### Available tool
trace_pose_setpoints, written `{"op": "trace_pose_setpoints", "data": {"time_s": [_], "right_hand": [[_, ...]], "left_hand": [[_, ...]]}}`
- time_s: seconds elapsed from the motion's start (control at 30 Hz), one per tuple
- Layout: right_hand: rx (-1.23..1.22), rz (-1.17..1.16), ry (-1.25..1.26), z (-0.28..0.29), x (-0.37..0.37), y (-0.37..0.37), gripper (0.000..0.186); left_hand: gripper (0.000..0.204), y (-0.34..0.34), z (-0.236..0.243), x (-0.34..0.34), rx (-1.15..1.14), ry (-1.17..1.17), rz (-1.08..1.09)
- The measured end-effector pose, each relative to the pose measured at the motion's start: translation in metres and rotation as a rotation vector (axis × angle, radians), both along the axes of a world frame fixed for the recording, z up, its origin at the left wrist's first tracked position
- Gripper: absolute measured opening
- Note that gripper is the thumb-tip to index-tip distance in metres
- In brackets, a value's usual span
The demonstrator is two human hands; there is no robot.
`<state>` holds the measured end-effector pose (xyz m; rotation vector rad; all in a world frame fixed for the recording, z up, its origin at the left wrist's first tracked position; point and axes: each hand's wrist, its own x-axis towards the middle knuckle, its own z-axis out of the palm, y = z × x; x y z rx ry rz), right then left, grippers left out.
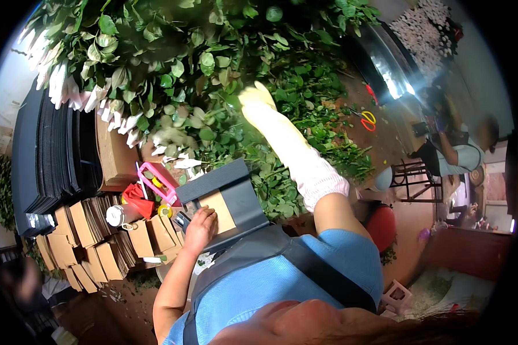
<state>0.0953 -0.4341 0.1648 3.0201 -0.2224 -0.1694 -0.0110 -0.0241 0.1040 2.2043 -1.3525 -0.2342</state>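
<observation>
Our left hand touches cardboard; our gloved right hand is over leafy stems on the worktop. We cannot tell either's grip. Some ends have white wraps; many stems seem left loose.

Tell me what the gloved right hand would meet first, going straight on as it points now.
Leafy green stems, most likely: the gloved right hand points up-left in the picture, into them. Depth is unclear; it may be touching leaves.
</observation>
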Motion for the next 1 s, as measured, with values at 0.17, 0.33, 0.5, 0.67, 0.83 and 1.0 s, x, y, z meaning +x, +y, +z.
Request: {"op": "trace_pose_setpoints", "data": {"time_s": [0.17,0.33,0.5,0.67,0.83,1.0], "right_hand": [[0.461,0.232,-0.546,0.075,-0.080,-0.002,0.014],[0.146,0.258,0.010,0.109,-0.170,0.062,0.011],[0.213,0.010,0.613,0.074,-0.259,0.074,0.026],[0.499,-0.523,0.659,0.007,-0.285,0.059,0.012],[0.350,0.010,0.464,0.025,-0.273,0.036,0.026],[0.386,-0.053,0.020,0.051,-0.159,0.023,0.048]], "left_hand": [[0.031,0.003,-0.013,0.001,0.002,-0.006,-0.010],[0.054,0.007,0.005,0.001,0.329,0.396,0.075],[0.103,0.018,-0.012,0.004,0.030,0.513,0.118],[0.053,0.012,-0.013,0.003,0.028,0.292,0.009],[0.031,0.017,-0.001,0.003,0.139,0.362,0.005],[0.031,0.008,0.006,0.010,0.169,0.300,-0.084]]}}
